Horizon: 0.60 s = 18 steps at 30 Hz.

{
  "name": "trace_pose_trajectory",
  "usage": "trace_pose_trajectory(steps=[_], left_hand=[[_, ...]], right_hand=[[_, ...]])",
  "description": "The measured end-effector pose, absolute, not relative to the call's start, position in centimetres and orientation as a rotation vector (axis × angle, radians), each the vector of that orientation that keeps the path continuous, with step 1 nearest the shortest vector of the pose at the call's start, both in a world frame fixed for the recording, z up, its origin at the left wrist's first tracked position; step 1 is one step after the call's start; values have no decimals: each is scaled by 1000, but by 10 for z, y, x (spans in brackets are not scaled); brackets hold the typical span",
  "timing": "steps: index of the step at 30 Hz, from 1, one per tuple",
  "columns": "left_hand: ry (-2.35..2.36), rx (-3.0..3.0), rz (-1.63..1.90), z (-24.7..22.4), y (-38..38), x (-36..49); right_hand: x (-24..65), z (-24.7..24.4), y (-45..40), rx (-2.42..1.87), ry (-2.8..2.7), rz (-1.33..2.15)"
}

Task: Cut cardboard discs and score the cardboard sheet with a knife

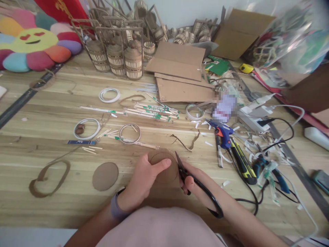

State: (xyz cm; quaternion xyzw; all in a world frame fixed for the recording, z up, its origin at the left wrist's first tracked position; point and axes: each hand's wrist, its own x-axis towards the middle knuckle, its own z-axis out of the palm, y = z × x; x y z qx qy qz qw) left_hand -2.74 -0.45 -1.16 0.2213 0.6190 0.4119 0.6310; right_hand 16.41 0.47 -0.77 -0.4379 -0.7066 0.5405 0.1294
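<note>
My left hand [145,176] grips a piece of brown cardboard [166,171] with a circle drawn on it, thumb pressed on top. In my right hand [194,181] is a pair of black-handled scissors [213,200], its blades at the right edge of the cardboard. Left of my left hand a cut cardboard disc [105,176] lies flat on the wooden table [77,212]. Farther left rests a curled cardboard offcut [50,178]. Beyond my hands lies a thin, bent cardboard strip [187,142].
A blue glue gun [224,134], a yellow-black utility knife [243,161] and blue-handled pliers [272,171] lie right among cords. Tape rolls [109,95] and wrapped chopsticks [151,111] are ahead. Lidded wooden baskets [133,61], cardboard sheets [180,61] and a flower cushion [38,41] stand behind.
</note>
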Motion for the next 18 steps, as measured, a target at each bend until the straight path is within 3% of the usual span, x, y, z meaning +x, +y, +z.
trace_pose_trajectory(steps=[18], left_hand=[[1426,510,1011,-7,-6,-29]], right_hand=[[160,-5,5,-1290,-2158,1419]])
